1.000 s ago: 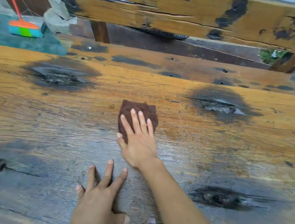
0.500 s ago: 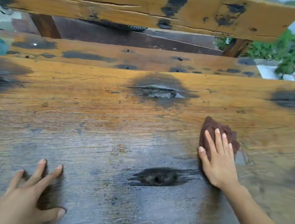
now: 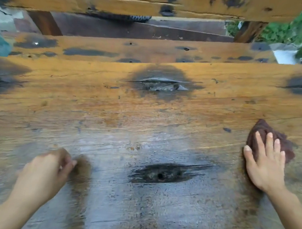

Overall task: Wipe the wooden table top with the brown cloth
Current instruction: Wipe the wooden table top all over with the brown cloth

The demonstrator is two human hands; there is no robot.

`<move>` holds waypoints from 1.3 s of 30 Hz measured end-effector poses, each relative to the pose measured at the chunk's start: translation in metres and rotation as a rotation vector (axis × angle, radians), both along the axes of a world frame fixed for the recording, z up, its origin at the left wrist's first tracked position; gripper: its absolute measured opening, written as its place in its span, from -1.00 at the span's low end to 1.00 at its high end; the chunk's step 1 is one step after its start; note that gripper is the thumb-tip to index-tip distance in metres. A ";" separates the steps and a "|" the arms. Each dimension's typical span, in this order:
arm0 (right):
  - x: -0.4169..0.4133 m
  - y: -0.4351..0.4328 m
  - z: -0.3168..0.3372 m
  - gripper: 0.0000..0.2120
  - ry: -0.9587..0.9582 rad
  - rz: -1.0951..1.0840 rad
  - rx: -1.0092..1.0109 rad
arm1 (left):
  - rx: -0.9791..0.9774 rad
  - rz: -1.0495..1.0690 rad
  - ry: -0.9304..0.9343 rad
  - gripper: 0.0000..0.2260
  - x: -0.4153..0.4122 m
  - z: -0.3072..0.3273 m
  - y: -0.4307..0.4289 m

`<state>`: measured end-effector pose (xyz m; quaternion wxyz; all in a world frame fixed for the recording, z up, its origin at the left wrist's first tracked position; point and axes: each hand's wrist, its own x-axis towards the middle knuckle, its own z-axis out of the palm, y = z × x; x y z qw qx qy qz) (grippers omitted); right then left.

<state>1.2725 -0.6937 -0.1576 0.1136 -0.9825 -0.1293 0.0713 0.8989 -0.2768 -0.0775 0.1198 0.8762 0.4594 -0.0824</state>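
Observation:
The wooden table top (image 3: 110,110) fills the view, orange-brown with dark knots and a wet grey sheen near me. The brown cloth (image 3: 288,146) lies bunched on the right side of the table. My right hand (image 3: 264,161) presses flat on it with fingers spread over the cloth. My left hand (image 3: 44,174) hovers low over the near left of the table, blurred, with fingers curled in and nothing in it.
A dark knot hole (image 3: 161,173) sits between my hands. A wooden bench seat (image 3: 134,50) runs beyond the table's far edge, with its backrest plank (image 3: 138,0) above. Green plants (image 3: 299,32) stand at the far right.
My right hand has slid the cloth from the table's middle to the right. My left hand has gone from flat with spread fingers to curled and lifted.

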 end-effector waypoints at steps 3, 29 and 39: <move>-0.002 0.011 0.001 -0.22 0.005 -0.031 -0.019 | 0.011 0.008 -0.065 -0.93 -0.010 -0.003 0.010; -0.301 0.573 0.008 -0.35 0.064 1.175 -0.012 | -0.626 0.130 0.426 -0.30 -0.029 -0.022 0.074; -0.169 0.565 0.007 -0.39 0.022 1.074 0.004 | -0.389 0.030 0.358 -0.08 -0.018 -0.015 0.044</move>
